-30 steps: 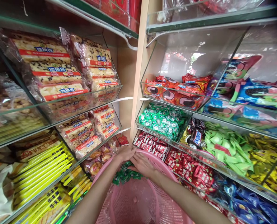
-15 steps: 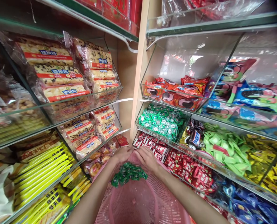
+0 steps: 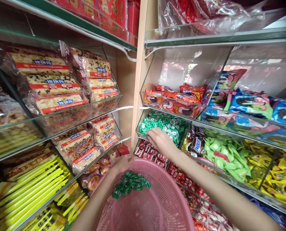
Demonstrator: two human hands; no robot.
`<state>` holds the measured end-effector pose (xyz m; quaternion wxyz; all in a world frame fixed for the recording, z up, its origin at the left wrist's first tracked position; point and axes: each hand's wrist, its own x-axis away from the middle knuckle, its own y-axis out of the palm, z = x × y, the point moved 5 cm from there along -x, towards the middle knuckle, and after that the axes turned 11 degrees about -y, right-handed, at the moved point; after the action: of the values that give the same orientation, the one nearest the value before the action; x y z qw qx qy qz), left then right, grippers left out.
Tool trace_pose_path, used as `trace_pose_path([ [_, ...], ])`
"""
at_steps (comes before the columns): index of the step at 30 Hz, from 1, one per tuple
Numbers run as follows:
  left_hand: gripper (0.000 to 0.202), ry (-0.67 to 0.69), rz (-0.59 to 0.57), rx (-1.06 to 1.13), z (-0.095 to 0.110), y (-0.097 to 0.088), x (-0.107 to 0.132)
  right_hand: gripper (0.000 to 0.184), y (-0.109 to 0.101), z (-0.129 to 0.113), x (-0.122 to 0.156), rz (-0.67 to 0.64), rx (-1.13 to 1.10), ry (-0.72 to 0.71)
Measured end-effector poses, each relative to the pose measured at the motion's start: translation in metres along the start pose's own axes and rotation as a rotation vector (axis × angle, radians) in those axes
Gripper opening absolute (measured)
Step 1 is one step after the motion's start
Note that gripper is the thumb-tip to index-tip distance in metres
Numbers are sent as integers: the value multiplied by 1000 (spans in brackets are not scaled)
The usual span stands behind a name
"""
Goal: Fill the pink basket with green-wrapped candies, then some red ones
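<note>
A pink mesh basket (image 3: 167, 195) sits low in front of me with a small pile of green wrapped candies (image 3: 129, 183) in it. My left hand (image 3: 121, 164) grips the basket's far rim, fingers curled over it. My right hand (image 3: 160, 141) reaches over the glass front of the bin of green wrapped candies (image 3: 168, 123), palm down on the candies with fingers slightly bent; I cannot see whether any candy is in its grasp.
Glass-fronted bins fill the right shelves: red cookie packs (image 3: 176, 99), blue cookie packs (image 3: 251, 104), light green candies (image 3: 223, 154), yellow candies (image 3: 278, 173), red wafer bars (image 3: 152, 154). Left shelves hold wrapped pastry bars (image 3: 53, 83) and yellow packs (image 3: 34, 183). A wooden post (image 3: 139, 73) divides them.
My right hand left the basket rim and rose into the green candy bin. The left hand stays on the rim. The view shifted slightly left and down.
</note>
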<state>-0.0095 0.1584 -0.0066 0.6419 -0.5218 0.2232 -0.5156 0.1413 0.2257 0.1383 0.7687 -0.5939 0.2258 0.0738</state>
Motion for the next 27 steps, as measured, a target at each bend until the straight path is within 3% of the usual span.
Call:
trace_pose_path([
  [5,50,-35,1,-3,-5,1,-2,36,-15,63,1,-240,94,34],
  [8,49,-59,7,-6,-6,2,-3,48,-12,82,8,-339,93,6],
  [20,49,-45,7,0,0,-1,1,48,2,74,3,-423,88,-112],
  [27,48,-66,8,-10,-4,-1,1,29,5,82,0,-408,59,-141],
])
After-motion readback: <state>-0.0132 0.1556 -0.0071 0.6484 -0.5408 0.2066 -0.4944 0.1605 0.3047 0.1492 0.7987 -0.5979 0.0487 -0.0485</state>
